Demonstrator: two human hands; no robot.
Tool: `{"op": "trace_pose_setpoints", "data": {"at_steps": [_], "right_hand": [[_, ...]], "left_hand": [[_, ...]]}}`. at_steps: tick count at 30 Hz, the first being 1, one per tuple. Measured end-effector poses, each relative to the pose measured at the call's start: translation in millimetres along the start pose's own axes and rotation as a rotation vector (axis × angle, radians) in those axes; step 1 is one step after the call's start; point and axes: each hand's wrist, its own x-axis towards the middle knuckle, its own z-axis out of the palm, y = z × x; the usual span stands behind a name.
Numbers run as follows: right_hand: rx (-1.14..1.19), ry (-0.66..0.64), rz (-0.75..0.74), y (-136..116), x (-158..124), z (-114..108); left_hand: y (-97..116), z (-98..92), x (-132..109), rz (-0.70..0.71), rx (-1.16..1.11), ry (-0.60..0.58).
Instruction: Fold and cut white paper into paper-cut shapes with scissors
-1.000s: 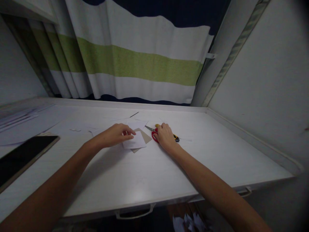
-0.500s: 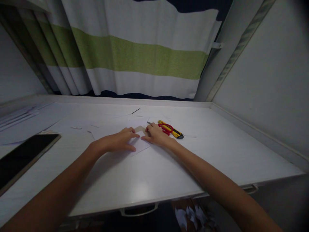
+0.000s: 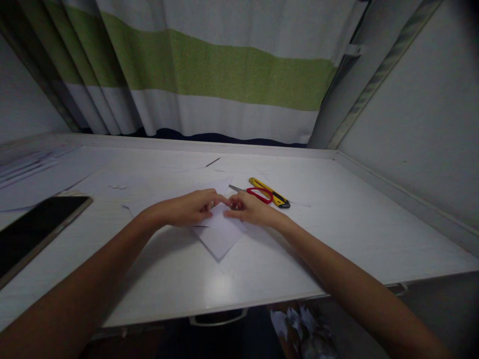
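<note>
A white sheet of paper (image 3: 220, 239) lies on the table between my hands, folded, with one corner pointing at the front edge. My left hand (image 3: 192, 207) grips it from the left, its fingers curled and its index finger reaching across. From the other side my right hand (image 3: 249, 207) pinches the paper near the fold, the fingertips of both hands almost meeting. The exact finger contact is partly hidden. Just beyond my right hand are scissors (image 3: 262, 193) with red handles, lying beside a yellow and black utility knife (image 3: 273, 193).
A phone or tablet (image 3: 41, 227) with a dark screen lies at the left. Behind it are stacked paper sheets (image 3: 33, 174). Paper scraps (image 3: 118, 187) and a thin dark stick (image 3: 213, 162) lie farther back. Below the front edge is a drawer handle (image 3: 219, 319).
My fingertips have come closer together at the paper's fold. The paper's near corner now points toward me and shows more fully. The view has tilted slightly downward.
</note>
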Motion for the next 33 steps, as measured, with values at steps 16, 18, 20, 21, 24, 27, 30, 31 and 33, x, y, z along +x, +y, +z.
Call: {"op": "trace_pose_setpoints", "data": {"at_steps": [16, 18, 20, 21, 24, 27, 30, 31, 33], "right_hand": [[-0.13, 0.208, -0.045, 6, 8, 12], [-0.168, 0.217, -0.108, 6, 9, 10], [-0.199, 0.229, -0.189, 7, 10, 8], [-0.212, 0.229, -0.227, 7, 10, 6], [-0.271, 0.18, -0.34, 9, 11, 1], [-0.335, 0.098, -0.444, 11, 9, -5], [-0.373, 0.026, -0.514, 11, 8, -8], [-0.387, 0.013, -0.527, 11, 8, -8], [-0.42, 0.0, -0.54, 10, 7, -8]], "left_hand": [[-23, 21.7, -1, 0.032, 0.235, 0.236], [-26, 24.0, -5, 0.07, 0.165, 0.229], [-29, 26.1, -7, 0.115, 0.091, 0.194], [-31, 27.1, -8, 0.125, 0.063, 0.183], [-35, 30.2, -10, 0.112, 0.009, 0.178], [-38, 34.3, -12, 0.102, -0.015, 0.196], [-39, 39.6, -11, 0.108, 0.001, 0.249], [-39, 41.2, -11, 0.106, 0.008, 0.261], [-38, 43.4, -11, 0.095, 0.011, 0.277]]}}
